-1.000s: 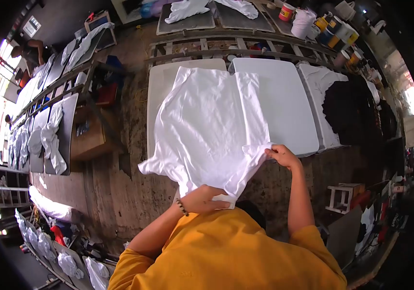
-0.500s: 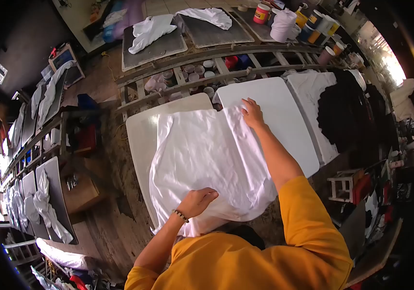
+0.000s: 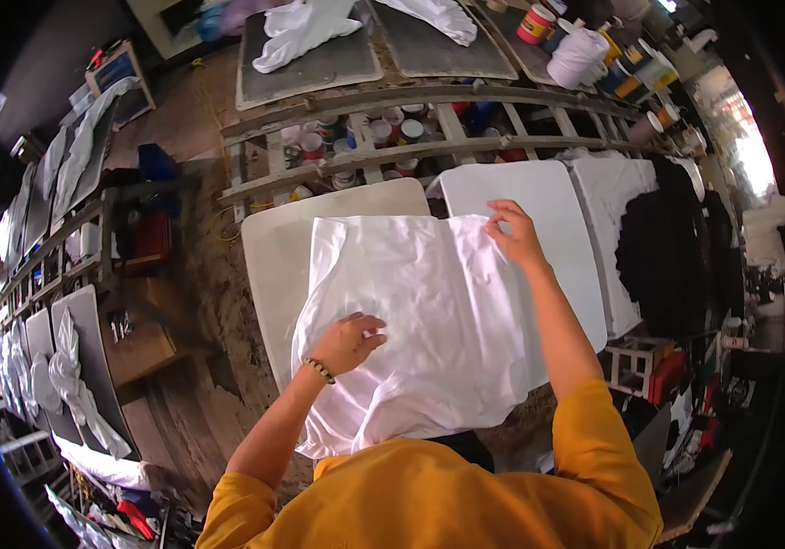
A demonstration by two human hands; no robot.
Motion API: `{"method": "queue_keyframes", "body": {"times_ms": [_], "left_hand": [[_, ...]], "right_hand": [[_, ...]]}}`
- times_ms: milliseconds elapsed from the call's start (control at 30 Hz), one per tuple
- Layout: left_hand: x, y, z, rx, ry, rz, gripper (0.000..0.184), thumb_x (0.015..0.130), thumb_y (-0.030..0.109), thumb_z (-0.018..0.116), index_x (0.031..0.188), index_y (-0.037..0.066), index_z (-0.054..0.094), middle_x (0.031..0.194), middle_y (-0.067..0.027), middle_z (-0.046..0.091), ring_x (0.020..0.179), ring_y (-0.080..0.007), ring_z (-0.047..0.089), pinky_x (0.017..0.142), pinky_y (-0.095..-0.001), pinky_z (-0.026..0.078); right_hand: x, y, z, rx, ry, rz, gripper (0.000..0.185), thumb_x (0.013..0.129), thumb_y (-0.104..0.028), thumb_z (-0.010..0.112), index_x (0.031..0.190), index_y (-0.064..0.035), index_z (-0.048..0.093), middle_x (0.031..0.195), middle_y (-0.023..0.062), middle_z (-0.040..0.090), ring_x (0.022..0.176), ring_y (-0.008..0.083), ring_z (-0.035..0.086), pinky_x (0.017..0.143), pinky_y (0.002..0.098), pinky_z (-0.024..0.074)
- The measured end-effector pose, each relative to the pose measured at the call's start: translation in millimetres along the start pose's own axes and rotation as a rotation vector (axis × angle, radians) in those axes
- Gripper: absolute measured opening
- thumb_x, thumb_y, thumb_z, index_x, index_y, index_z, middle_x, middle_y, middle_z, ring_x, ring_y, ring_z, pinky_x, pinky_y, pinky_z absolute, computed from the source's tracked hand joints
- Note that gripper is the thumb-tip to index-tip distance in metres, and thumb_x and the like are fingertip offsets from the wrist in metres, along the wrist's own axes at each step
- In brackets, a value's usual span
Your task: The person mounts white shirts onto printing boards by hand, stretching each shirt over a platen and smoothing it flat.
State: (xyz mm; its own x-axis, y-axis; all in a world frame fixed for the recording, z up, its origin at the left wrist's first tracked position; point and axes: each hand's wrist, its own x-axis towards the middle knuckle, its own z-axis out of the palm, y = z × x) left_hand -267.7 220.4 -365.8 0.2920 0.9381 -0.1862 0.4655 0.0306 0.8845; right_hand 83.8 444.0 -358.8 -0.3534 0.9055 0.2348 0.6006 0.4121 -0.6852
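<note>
A white T-shirt (image 3: 420, 302) lies spread over a pale board (image 3: 273, 256), its near end bunched in loose folds by my body. My left hand (image 3: 348, 342), with a beaded bracelet at the wrist, hovers over the shirt's left middle, fingers loosely bent and apart, holding nothing. At the far right corner of the cloth, my right hand (image 3: 517, 236) has thumb and fingertips curled about the edge. Right of the shirt, a second white board (image 3: 562, 247) is partly covered by my right forearm.
Beyond the boards runs a wooden rack (image 3: 365, 157) with several paint tubs below. Dark boards (image 3: 310, 73) with white cloths stand at the back. Black cloth (image 3: 667, 247) lies to the right. A small white stool (image 3: 635, 366) stands at lower right. More boards (image 3: 95, 366) line the left.
My left hand has moved forward and up over the shirt. My right hand's fingers have closed in at the far corner, and the cloth's far edge looks straighter. The view has shifted slightly.
</note>
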Motion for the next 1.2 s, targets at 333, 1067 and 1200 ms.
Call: {"method": "queue_keyframes", "body": {"times_ms": [333,1067,1200], "left_hand": [[-35,207,-14,-0.170,0.219,0.628,0.035,0.069,0.012,0.087,0.092,0.006,0.061,0.087,-0.0106,0.064,0.086,-0.0332,0.063,0.074,-0.0428,0.051],[-397,247,69,0.526,-0.038,-0.132,0.031,0.089,0.016,0.070,0.119,0.006,0.067,0.105,-0.0188,0.072,0.101,-0.0365,0.068,0.089,-0.0438,0.054],[-443,263,76,0.499,-0.044,-0.083,0.030,0.094,0.017,0.067,0.120,0.002,0.065,0.112,-0.0199,0.070,0.105,-0.0380,0.067,0.092,-0.0450,0.053]], "right_hand": [[-84,-265,-97,0.387,-0.558,-0.305,0.013,0.076,-0.003,0.078,0.082,-0.0042,0.066,0.073,0.0061,0.061,0.062,0.0238,0.057,0.058,0.0344,0.0437],[-282,-222,-390,1.321,-0.871,-0.945,0.020,0.067,0.006,0.089,0.071,0.0070,0.070,0.074,0.0148,0.058,0.059,0.0229,0.062,0.059,0.0360,0.0603],[-258,-285,-414,0.851,-1.332,-1.102,0.014,0.087,-0.008,0.072,0.084,-0.0004,0.061,0.079,0.0117,0.059,0.060,0.0224,0.057,0.054,0.0355,0.0470]]}}
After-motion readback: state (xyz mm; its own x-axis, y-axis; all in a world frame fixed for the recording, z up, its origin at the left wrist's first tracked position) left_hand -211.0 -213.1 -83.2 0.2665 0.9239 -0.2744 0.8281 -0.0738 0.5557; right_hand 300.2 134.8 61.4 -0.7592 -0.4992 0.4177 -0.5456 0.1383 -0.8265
